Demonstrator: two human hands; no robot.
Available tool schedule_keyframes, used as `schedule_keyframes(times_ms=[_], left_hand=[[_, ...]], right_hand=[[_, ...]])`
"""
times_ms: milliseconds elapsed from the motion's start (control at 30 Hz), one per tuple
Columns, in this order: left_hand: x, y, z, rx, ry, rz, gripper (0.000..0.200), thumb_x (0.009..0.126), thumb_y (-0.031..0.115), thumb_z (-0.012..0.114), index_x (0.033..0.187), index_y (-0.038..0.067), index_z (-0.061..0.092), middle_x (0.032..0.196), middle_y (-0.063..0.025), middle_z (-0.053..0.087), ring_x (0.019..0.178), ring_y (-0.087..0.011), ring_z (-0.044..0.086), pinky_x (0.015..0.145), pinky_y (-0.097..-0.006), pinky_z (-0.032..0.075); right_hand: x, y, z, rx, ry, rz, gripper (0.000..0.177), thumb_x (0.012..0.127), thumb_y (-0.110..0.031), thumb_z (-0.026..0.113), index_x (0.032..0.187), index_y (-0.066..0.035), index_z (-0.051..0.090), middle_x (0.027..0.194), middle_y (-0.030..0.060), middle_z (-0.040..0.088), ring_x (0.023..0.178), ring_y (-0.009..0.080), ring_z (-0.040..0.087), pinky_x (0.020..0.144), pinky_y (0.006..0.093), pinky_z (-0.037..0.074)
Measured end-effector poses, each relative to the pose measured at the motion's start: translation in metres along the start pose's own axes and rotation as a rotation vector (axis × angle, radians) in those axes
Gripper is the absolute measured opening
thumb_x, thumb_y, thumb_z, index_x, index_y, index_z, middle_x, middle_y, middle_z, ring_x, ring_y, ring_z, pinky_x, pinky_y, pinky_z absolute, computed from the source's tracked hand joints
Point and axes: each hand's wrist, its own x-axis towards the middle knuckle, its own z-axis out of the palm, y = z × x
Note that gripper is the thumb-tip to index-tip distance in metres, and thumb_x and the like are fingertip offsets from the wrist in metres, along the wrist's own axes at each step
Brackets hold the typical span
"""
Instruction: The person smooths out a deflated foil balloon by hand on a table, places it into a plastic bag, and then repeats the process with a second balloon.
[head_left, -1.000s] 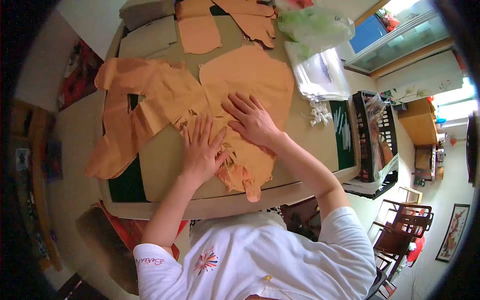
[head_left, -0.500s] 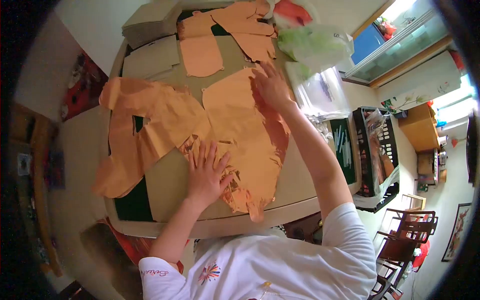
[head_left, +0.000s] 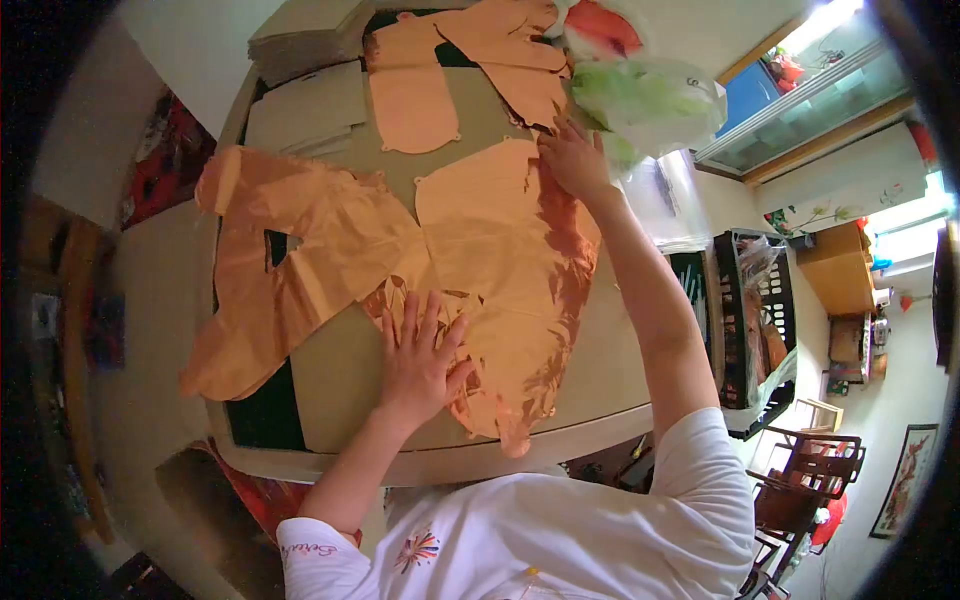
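Observation:
A flat, uninflated rose-gold foil balloon (head_left: 490, 230) lies across the table, its surface creased and its right edge darker and wrinkled. A wide limb of the same foil (head_left: 290, 230) stretches to the left, with a small gap in it. My left hand (head_left: 420, 365) rests with fingers spread on the crumpled lower part of the foil. At the upper right edge of the balloon, my right hand (head_left: 580, 168) touches the foil with its fingers apart. More rose-gold foil pieces (head_left: 412, 110) lie beyond, at the top of the table.
Stacked grey-brown card sheets (head_left: 310, 110) sit at the back left. Clear and green plastic bags (head_left: 650, 100) lie at the back right, near a red packet (head_left: 602, 28). A black crate (head_left: 755, 330) with bagged items stands against the table's right side. Dark chairs (head_left: 810, 470) are farther right.
My right hand has shifted slightly right and down along the foil's upper edge. The foil's right side has spread a little farther right. My left hand stays nearly in place.

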Motion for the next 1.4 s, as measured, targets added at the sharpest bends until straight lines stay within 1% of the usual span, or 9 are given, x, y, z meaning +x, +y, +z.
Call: schedule_keyframes(times_ms=[200, 433, 733, 800, 900, 1000, 1133, 1233, 1400], left_hand=[[0.045, -0.012, -0.046, 0.016, 0.131, 0.008, 0.062, 0.078, 0.027, 0.069, 0.133, 0.011, 0.046, 0.147, -0.0173, 0.032, 0.135, -0.0417, 0.028, 0.105, -0.067, 0.019], [0.192, -0.111, -0.047, 0.308, 0.279, 0.16, 0.028, 0.083, 0.008, 0.056, 0.109, -0.002, 0.058, 0.126, -0.014, 0.053, 0.116, -0.0302, 0.05, 0.099, -0.0409, 0.041], [0.251, -0.154, -0.021, 0.419, 0.067, -0.046, 0.015, 0.084, 0.01, 0.053, 0.096, 0.004, 0.061, 0.094, -0.0096, 0.059, 0.095, -0.028, 0.059, 0.076, -0.0408, 0.051], [0.257, -0.159, -0.026, 0.229, 0.294, -0.012, 0.012, 0.084, 0.01, 0.055, 0.094, 0.007, 0.061, 0.093, -0.0082, 0.06, 0.093, -0.0286, 0.059, 0.074, -0.0403, 0.051], [0.26, -0.147, -0.045, 0.041, 0.514, 0.05, 0.012, 0.082, 0.009, 0.058, 0.093, 0.009, 0.061, 0.093, -0.0078, 0.06, 0.093, -0.0298, 0.058, 0.073, -0.0406, 0.05], [0.248, -0.106, -0.089, -0.108, 0.551, 0.07, 0.014, 0.079, 0.007, 0.061, 0.093, 0.009, 0.06, 0.093, -0.0084, 0.06, 0.091, -0.0312, 0.058, 0.073, -0.0409, 0.049], [0.199, -0.041, -0.125, 0.042, 0.561, 0.289, 0.021, 0.074, 0.005, 0.064, 0.094, 0.011, 0.06, 0.093, -0.0076, 0.06, 0.088, -0.0305, 0.058, 0.074, -0.0389, 0.048], [0.15, -0.007, -0.123, -0.03, 0.444, 0.412, 0.025, 0.07, 0.006, 0.067, 0.093, 0.008, 0.059, 0.097, -0.0061, 0.059, 0.087, -0.0264, 0.058, 0.078, -0.0391, 0.048], [0.065, 0.04, -0.11, -0.104, 0.24, 0.558, 0.018, 0.075, 0.011, 0.066, 0.091, 0.005, 0.059, 0.102, -0.0096, 0.062, 0.094, -0.0254, 0.06, 0.085, -0.0402, 0.05]], right_hand=[[0.033, -0.048, -0.033, 0.354, -0.023, -0.121, 0.029, 0.083, -0.012, 0.06, 0.112, -0.013, 0.066, 0.124, 0.0095, 0.06, 0.111, 0.0313, 0.056, 0.095, 0.0408, 0.046], [0.075, -0.114, 0.013, 0.512, -0.002, -0.37, 0.032, 0.086, -0.013, 0.053, 0.115, -0.006, 0.063, 0.125, 0.0117, 0.059, 0.114, 0.0293, 0.055, 0.095, 0.0405, 0.045], [0.079, -0.115, 0.031, 0.605, -0.047, -0.371, 0.044, 0.087, -0.027, 0.057, 0.125, -0.005, 0.056, 0.127, 0.0135, 0.056, 0.116, 0.032, 0.053, 0.099, 0.0411, 0.042], [0.08, -0.111, 0.027, 0.699, 0.035, -0.396, 0.044, 0.082, -0.021, 0.064, 0.122, -0.003, 0.057, 0.119, 0.015, 0.06, 0.108, 0.0346, 0.057, 0.093, 0.0395, 0.045], [0.085, -0.106, 0.02, 0.76, -0.162, -0.168, 0.047, 0.082, -0.021, 0.066, 0.123, -0.002, 0.056, 0.117, 0.0163, 0.06, 0.111, 0.035, 0.055, 0.094, 0.0382, 0.045], [0.081, -0.107, 0.007, 0.865, 0.131, -0.211, 0.047, 0.086, -0.03, 0.063, 0.126, -0.007, 0.054, 0.121, 0.0158, 0.058, 0.11, 0.0346, 0.056, 0.094, 0.0433, 0.046], [0.089, -0.112, 0.01, 2.161, -0.126, 0.357, 0.044, 0.086, -0.031, 0.064, 0.121, -0.006, 0.056, 0.117, 0.0115, 0.059, 0.107, 0.0279, 0.056, 0.089, 0.0376, 0.046], [0.099, -0.107, 0.009, 2.312, -0.208, 0.817, 0.042, 0.085, -0.035, 0.064, 0.115, -0.006, 0.058, 0.111, 0.0092, 0.061, 0.102, 0.0246, 0.058, 0.084, 0.0348, 0.047], [0.076, -0.099, 0.001, 2.075, -0.299, 0.962, 0.041, 0.085, -0.04, 0.064, 0.105, -0.005, 0.062, 0.101, 0.0054, 0.063, 0.093, 0.0191, 0.061, 0.076, 0.0302, 0.049]])
